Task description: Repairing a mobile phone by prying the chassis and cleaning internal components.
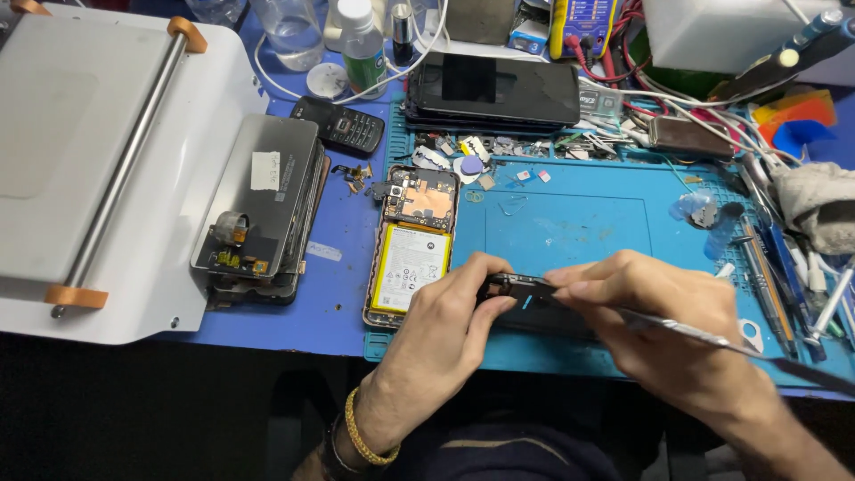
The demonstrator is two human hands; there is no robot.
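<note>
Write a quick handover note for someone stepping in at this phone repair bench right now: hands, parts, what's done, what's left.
Left hand: grips the dark phone part on the blue mat.
Right hand: holds a thin metal tool, tip at the part's top edge.
Opened phone lies left of the hands, back off, yellow battery and board exposed.
Stack of screens rests further left, against the white machine.
Done: phone opened.
Left: the work on the dark part looks unfinished; the opened phone is not reassembled.
</note>
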